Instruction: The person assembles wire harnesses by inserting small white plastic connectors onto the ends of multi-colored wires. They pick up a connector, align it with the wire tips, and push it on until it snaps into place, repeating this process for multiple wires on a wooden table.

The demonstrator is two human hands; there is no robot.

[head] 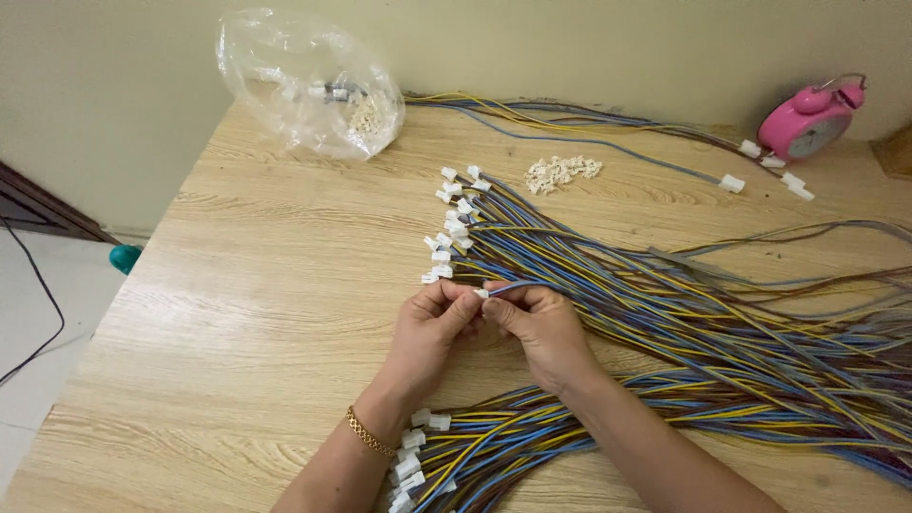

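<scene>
Left hand pinching small white connector; right hand gripping wire, feeding it in. Best keeping wire end straight, square to connector.

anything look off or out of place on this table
Only the pink alarm clock at the far right edge: it lies tilted over on the wire ends rather than upright. The loose white connectors form one small heap, not a spill.

home setup used for piecework, not a factory: light wood-grain worktop pushed against a plain painted wall, pink alarm clock in the corner, tiled floor at left. wire bundles, loose white connectors and a plastic bag of parts spread out
</scene>
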